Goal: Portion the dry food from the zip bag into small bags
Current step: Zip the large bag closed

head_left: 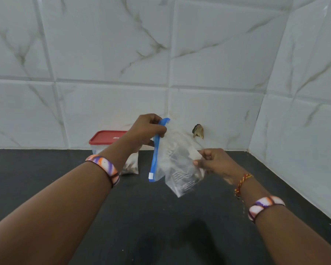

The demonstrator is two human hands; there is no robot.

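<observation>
A clear zip bag (177, 163) with a blue zip strip hangs in the air above the dark counter, turned so the strip runs down its left side. My left hand (148, 131) pinches the top of the blue strip. My right hand (213, 162) pinches the bag's clear right edge. The bag looks nearly empty, with printed text on its lower part. A small clear bag (130, 164) with brown dry food in it stands on the counter behind my left wrist, partly hidden by it.
A clear container with a red lid (106, 137) stands against the tiled wall at the back left. A brown stub (198, 131) sticks out of the wall. The dark counter (161, 217) meets tiled walls at the back and right.
</observation>
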